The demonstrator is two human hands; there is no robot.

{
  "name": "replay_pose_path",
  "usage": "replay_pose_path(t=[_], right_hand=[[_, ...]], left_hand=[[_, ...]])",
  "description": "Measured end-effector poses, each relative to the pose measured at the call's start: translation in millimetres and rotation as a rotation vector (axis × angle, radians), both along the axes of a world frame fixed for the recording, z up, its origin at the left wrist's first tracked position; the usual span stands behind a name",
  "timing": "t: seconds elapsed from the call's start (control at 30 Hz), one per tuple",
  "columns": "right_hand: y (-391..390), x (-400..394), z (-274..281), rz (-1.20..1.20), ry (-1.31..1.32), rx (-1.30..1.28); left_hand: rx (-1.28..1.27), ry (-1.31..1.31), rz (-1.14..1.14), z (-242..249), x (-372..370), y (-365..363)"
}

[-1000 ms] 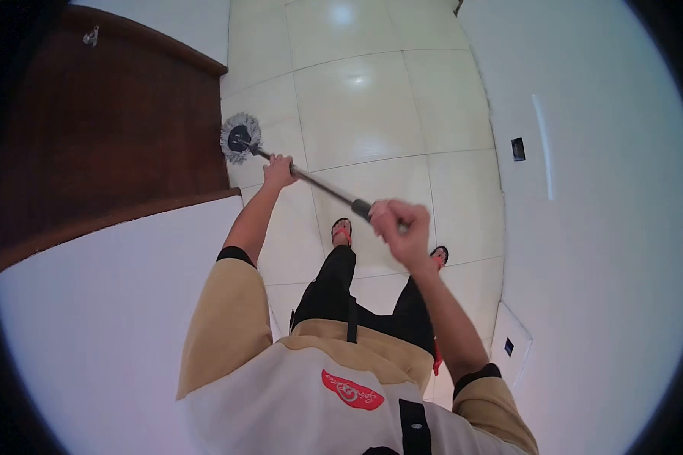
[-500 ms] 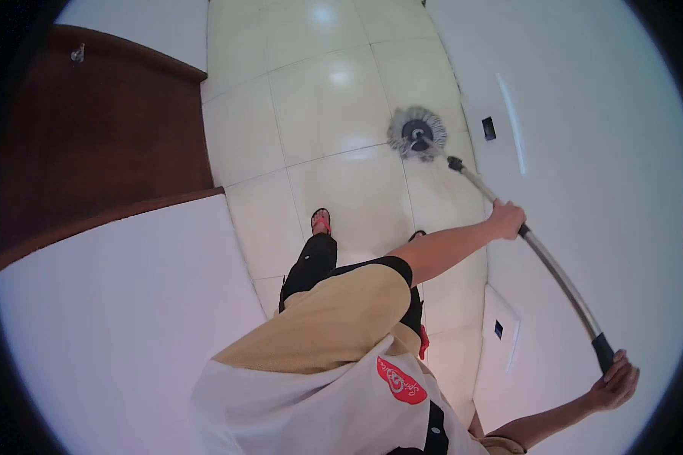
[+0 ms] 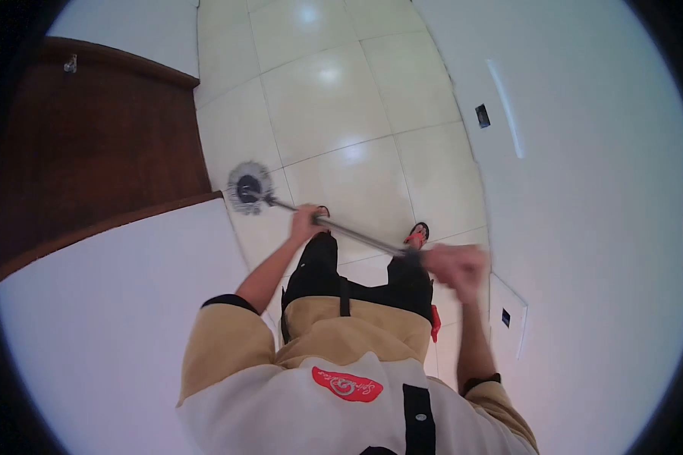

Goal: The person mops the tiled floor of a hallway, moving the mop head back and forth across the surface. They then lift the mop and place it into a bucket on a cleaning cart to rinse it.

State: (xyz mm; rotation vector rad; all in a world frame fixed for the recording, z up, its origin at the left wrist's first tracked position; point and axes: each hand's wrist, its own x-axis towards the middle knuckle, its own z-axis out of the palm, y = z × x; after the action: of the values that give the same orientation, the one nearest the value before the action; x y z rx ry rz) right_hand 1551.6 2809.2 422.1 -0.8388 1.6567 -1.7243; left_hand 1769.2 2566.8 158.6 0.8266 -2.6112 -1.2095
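Observation:
A mop with a round, grey, stringy head (image 3: 249, 189) rests on the tiled floor at the left, beside the foot of the brown door. Its metal pole (image 3: 360, 236) runs down to the right, across the front of my legs. My left hand (image 3: 309, 223) is wrapped round the middle of the pole, above one foot. At the dark upper end of the pole, my right hand (image 3: 459, 267) is closed on it, blurred by motion.
A dark brown door (image 3: 106, 144) with a metal handle (image 3: 70, 64) is on the left. White walls (image 3: 584, 227) flank the pale tiled floor (image 3: 334, 106). Wall sockets (image 3: 483, 116) sit low on the right. My sandalled feet (image 3: 418, 233) are on the tiles.
The mop head has swept from the right wall to the left side of the floor. Both hands have moved left with the pole, and my torso has turned.

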Motion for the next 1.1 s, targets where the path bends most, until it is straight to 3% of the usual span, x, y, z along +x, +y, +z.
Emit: replay_pose_path(t=[0.03, 0.07, 0.1, 0.2, 0.23, 0.3, 0.33, 0.37, 0.4, 0.47, 0.53, 0.6, 0.73, 0.83, 0.87, 0.9, 0.93, 1.0, 1.07, 1.1], right_hand=[[-7.8, 18.8, -15.2, 0.064, -0.063, -0.005], [-4.9, 28.2, -17.2, 0.142, -0.154, 0.106], [7.5, 33.7, -26.1, 0.178, -0.151, 0.101], [107.0, -11.8, -33.4, -0.016, -0.101, 0.08], [149.0, -43.0, 1.3, -0.034, -0.122, 0.101], [255.3, -77.1, 55.0, -0.264, 0.203, 0.279], [301.1, -82.4, 99.7, -0.44, 0.327, 0.305], [337.5, -81.1, 144.8, -0.613, 0.408, 0.285], [357.4, -75.8, 182.1, -0.701, 0.437, 0.233], [356.1, -67.5, 225.3, -0.655, 0.467, 0.131], [350.5, -74.9, 219.4, -0.837, 0.512, 0.11], [316.0, -74.1, 217.2, -0.978, 0.55, 0.125], [334.2, -111.3, 199.4, -0.723, 0.215, -0.098], [314.6, -70.0, 182.2, -0.549, 0.129, -0.178], [310.5, -60.4, 162.3, -0.431, -0.008, -0.264], [304.0, -45.2, 133.9, -0.412, 0.101, -0.219], [285.7, -20.0, 101.8, -0.375, 0.081, -0.212], [235.8, 33.5, 43.4, -0.2, -0.009, -0.2], [179.8, 95.9, 0.7, -0.062, -0.138, -0.098], [161.9, 116.4, -27.0, 0.08, -0.058, -0.092]], left_hand=[[-0.085, -0.153, 0.042, -48.5, 36.7, -10.9], [-0.05, -0.325, 0.063, -63.1, 52.5, -15.2], [-0.162, -0.344, 0.086, -43.5, 47.1, -1.2], [-0.137, -0.223, -0.126, -69.8, -8.5, 64.1], [-0.187, -0.406, -0.092, -56.1, -53.2, 114.3], [-0.037, -0.105, -0.183, -26.5, -139.3, 223.0], [0.079, -0.144, -0.358, -6.4, -186.1, 275.7], [0.168, -0.389, -0.473, 84.0, -235.6, 302.4], [0.092, 0.104, -0.346, 60.6, -260.5, 362.5], [0.127, 0.073, -0.609, 106.8, -323.1, 397.5], [0.167, 0.158, -0.596, 104.8, -373.3, 416.4], [0.197, 0.192, -0.601, 118.1, -371.9, 402.3], [0.247, 0.2, -0.522, 105.4, -341.6, 366.7], [0.218, 0.212, -0.387, 87.0, -227.4, 333.3], [0.187, 0.135, -0.344, 84.0, -183.6, 312.9], [0.144, 0.059, -0.258, 61.8, -140.5, 296.9], [0.169, -0.106, -0.263, 81.9, -100.7, 266.8], [0.01, -0.009, -0.046, -4.2, 0.2, 224.0], [-0.064, 0.054, -0.057, -42.6, 83.0, 163.1], [-0.025, -0.038, -0.036, -45.0, 114.3, 139.2]])
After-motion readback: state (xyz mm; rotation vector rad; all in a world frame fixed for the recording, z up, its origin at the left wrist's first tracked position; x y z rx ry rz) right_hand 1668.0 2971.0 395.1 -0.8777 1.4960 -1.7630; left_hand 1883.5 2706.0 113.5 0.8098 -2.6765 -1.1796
